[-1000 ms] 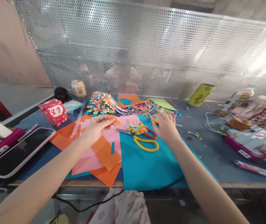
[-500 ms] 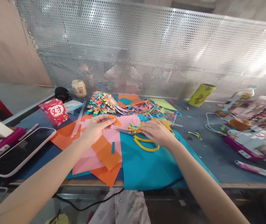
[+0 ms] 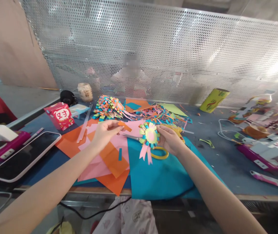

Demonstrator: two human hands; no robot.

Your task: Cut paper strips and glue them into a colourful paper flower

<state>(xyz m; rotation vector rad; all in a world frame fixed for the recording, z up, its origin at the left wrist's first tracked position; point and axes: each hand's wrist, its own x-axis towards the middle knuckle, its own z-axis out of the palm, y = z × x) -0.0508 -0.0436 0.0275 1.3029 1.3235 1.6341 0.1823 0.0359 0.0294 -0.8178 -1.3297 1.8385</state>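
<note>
My right hand (image 3: 171,139) pinches a paper rosette (image 3: 150,136) by its right edge. The rosette's yellow-green centre faces me, ringed by coloured loops, with two pink tails hanging below. Between the thumb and fingers of my left hand (image 3: 109,132) is a small orange paper strip (image 3: 124,126). Yellow-handled scissors (image 3: 160,157) lie on a blue paper sheet (image 3: 163,182), partly hidden by the rosette. Left of them, orange and pink sheets (image 3: 97,169) overlap, with a short blue strip (image 3: 120,154) on top.
Finished rosettes are heaped (image 3: 108,107) at the back, beside a pile of paper scraps (image 3: 155,113). A phone (image 3: 25,156), a red box (image 3: 60,116) and a purple power strip (image 3: 9,148) stand left. A yellow-green can (image 3: 214,100) and a pink-white cutter (image 3: 270,179) are on the right.
My right hand has turned the rosette upright, so its face and pink tails now show. My left hand still pinches the orange strip. The view has shifted slightly.
</note>
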